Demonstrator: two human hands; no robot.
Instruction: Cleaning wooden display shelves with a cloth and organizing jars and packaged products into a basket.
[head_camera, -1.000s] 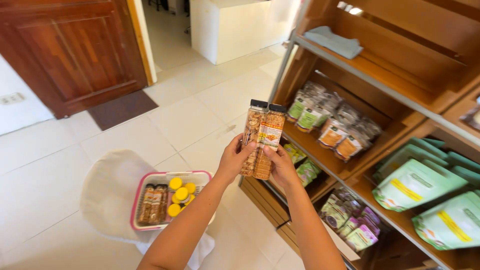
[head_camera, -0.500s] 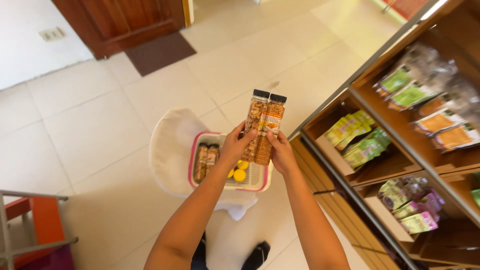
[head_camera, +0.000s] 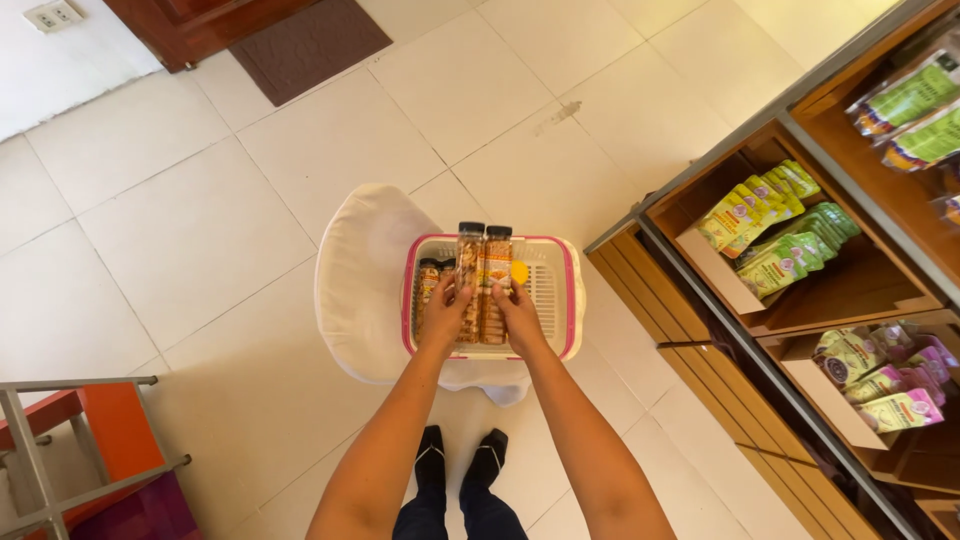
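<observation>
Both arms stretch straight down. The left hand (head_camera: 445, 312) and right hand (head_camera: 519, 315) press two clear, black-capped jars (head_camera: 483, 285) of brownish snacks between them, side by side, over a pink-rimmed white basket (head_camera: 556, 300). Whether the jars touch its floor is unclear. The basket's right half lies open; wooden shelves (head_camera: 700, 300) stand near.

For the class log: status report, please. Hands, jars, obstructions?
Left hand and right hand grip two jars. Over pink-rimmed basket. Nothing blocking.
</observation>
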